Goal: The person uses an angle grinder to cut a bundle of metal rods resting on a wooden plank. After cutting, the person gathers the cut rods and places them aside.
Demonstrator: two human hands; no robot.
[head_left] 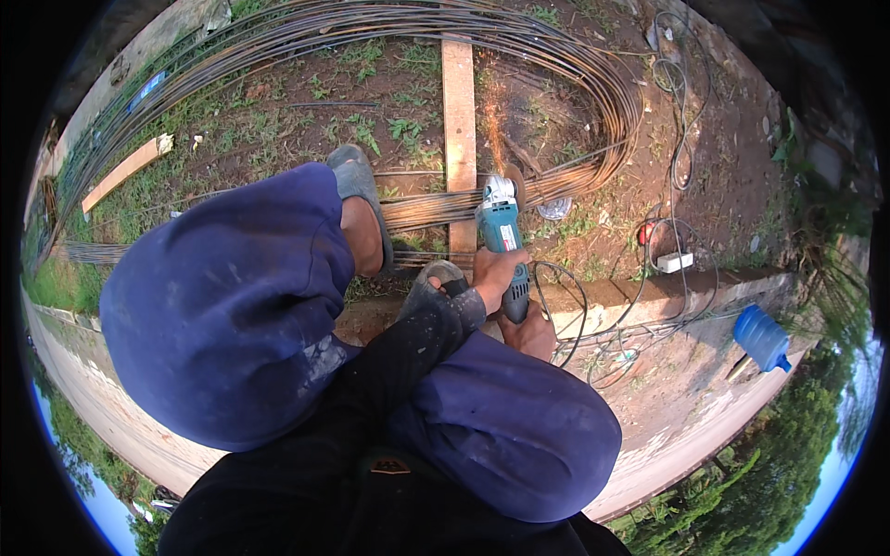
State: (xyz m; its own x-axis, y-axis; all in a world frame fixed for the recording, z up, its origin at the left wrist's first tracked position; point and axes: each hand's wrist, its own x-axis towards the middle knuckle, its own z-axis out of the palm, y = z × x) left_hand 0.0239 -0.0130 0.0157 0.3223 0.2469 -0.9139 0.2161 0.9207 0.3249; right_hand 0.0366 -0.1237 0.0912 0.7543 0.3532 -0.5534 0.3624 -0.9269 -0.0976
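Weedy dirt ground (732,167); your left hand (495,275) and right hand (529,332) wrap the angle grinder (502,230) near frame centre, two-handed probably for steadiness, sparks (496,116) flying beside steel rods (426,214).

Weedy dirt ground (742,190) beneath a bundle of metal rods (619,104), wooden boards (459,120) and a white box (674,262).

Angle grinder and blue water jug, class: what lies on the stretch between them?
In the head view, between the angle grinder and the blue water jug lie grassy soil, dark cables and a low ledge.
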